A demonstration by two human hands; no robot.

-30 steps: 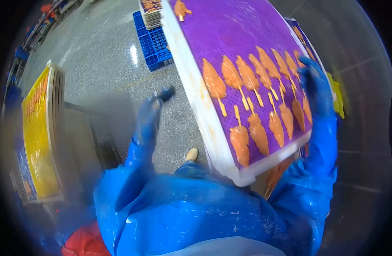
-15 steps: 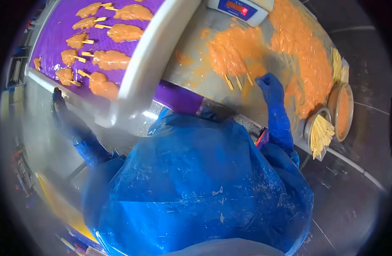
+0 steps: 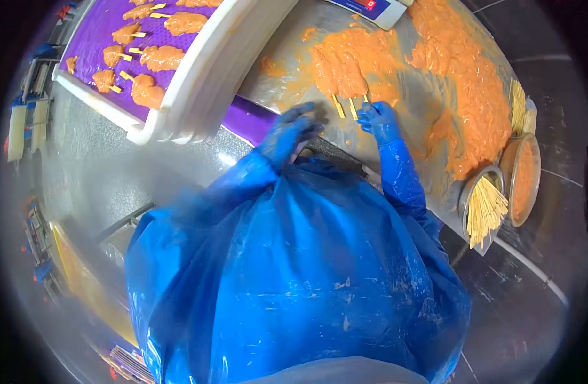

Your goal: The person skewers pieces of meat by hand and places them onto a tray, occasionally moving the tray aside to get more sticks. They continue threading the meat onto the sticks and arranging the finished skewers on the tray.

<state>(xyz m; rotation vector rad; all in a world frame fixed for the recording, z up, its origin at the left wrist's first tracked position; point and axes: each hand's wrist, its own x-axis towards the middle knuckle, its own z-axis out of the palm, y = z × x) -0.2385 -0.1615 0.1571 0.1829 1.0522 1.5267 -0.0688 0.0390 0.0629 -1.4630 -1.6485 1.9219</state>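
Note:
Three skewers of orange marinated meat (image 3: 339, 72) lie side by side on the metal table, their flat wooden sticks pointing toward me. My right hand (image 3: 380, 123), in a blue glove, has its fingers closed around the lower end of the rightmost stick (image 3: 365, 98). To the left, my left hand (image 3: 293, 133) is held over the table's near edge. Its gloved fingers are stretched out, slightly blurred and with nothing in them, a short way from the other stick ends.
At left, a white-walled tray with a purple base (image 3: 124, 72) holds several skewered pieces. Loose marinated meat (image 3: 463, 96) covers the table's right side. A bowl of wooden sticks (image 3: 486, 208) and a bowl with orange residue (image 3: 523, 179) stand at right. A scale (image 3: 378, 11) is at the back.
My left hand has swung from beside the tray across to the table's near edge. My right hand has moved left and closed on the rightmost stick. The view has shifted slightly.

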